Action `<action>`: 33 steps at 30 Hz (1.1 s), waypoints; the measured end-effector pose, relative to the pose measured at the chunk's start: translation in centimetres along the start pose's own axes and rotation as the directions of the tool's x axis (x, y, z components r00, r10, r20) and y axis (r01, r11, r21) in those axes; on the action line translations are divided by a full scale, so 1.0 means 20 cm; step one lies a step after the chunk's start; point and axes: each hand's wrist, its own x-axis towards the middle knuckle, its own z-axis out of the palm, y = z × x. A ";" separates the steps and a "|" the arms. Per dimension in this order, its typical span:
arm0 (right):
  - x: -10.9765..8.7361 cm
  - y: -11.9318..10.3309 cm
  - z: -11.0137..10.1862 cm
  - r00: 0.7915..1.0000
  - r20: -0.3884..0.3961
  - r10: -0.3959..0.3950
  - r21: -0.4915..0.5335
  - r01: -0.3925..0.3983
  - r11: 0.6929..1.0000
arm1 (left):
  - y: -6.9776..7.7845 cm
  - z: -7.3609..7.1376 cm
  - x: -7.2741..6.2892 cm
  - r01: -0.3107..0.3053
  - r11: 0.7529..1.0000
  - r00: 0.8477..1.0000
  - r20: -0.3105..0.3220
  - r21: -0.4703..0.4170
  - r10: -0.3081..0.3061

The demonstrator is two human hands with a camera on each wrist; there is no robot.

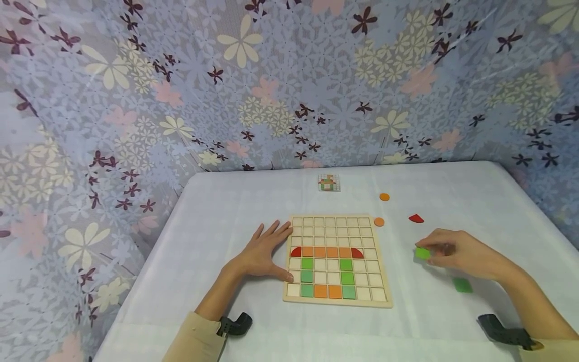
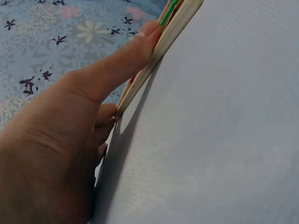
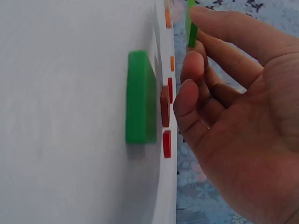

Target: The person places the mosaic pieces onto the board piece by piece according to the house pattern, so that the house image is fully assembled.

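Note:
A wooden grid board [image 1: 331, 228] lies flat on the table, holding orange, green and red tiles. My left hand [image 1: 260, 255] spreads its fingers along the board's left edge. Its thumb [image 2: 140, 39] rests against the rim in the left wrist view. To the right of the board, my right hand [image 1: 470, 255] pinches a light green square tile [image 1: 422, 253] between thumb and fingers, above the table. A darker green square tile [image 1: 463, 285] lies on the cloth below that hand. On the board, a row of orange squares [image 1: 319, 252] runs between two red quarter-rounds [image 1: 296, 252].
Two orange discs [image 1: 384, 196] and a red wedge-shaped tile [image 1: 416, 218] lie on the white-covered table [image 1: 239, 201] beyond the right hand. A small pattern card [image 1: 328, 182] sits near the back edge. Flowered cloth [image 1: 289, 90] rises behind the table.

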 end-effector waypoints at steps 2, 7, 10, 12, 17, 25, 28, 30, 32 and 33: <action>0.01 -0.01 0.00 1.000 0.010 0.000 0.010 0.000 1.000 | 0.00 0.00 0.00 0.000 1.000 1.000 0.002 -0.002 0.000; 0.03 -0.04 0.01 1.000 0.011 -0.001 -0.006 0.001 1.000 | 0.00 -0.01 0.00 -0.004 1.000 1.000 0.000 0.001 0.004; 0.05 -0.05 0.01 1.000 0.007 -0.011 -0.006 0.011 1.000 | 0.00 -0.01 0.00 -0.002 1.000 1.000 -0.003 -0.005 0.002; 0.06 -0.05 0.02 1.000 0.013 -0.018 0.000 0.018 1.000 | 0.00 -0.01 0.00 0.000 1.000 1.000 -0.002 -0.007 0.000; 0.08 -0.05 0.03 0.999 0.031 -0.036 0.009 0.036 0.999 | 0.00 0.00 -0.01 0.001 1.000 1.000 0.001 -0.009 -0.001; 0.10 -0.07 0.05 0.999 0.035 -0.033 0.012 0.033 0.999 | 0.01 0.01 -0.01 -0.002 1.000 1.000 -0.010 -0.020 0.002; 0.11 -0.08 0.05 0.999 0.039 -0.020 0.002 0.019 1.000 | 0.01 0.01 -0.01 -0.002 1.000 1.000 -0.005 -0.017 0.002; 0.11 -0.08 0.06 0.999 0.039 -0.012 -0.011 0.012 1.000 | 0.00 0.01 -0.01 -0.003 1.000 1.000 -0.005 -0.006 0.003; 0.12 -0.08 0.06 0.999 0.035 -0.012 -0.025 0.013 1.000 | 0.00 0.00 -0.01 -0.004 1.000 1.000 -0.006 0.005 0.004; 0.12 -0.09 0.06 0.999 0.033 -0.009 -0.029 0.010 1.000 | 0.00 0.00 0.00 -0.003 1.000 1.000 -0.006 0.005 0.003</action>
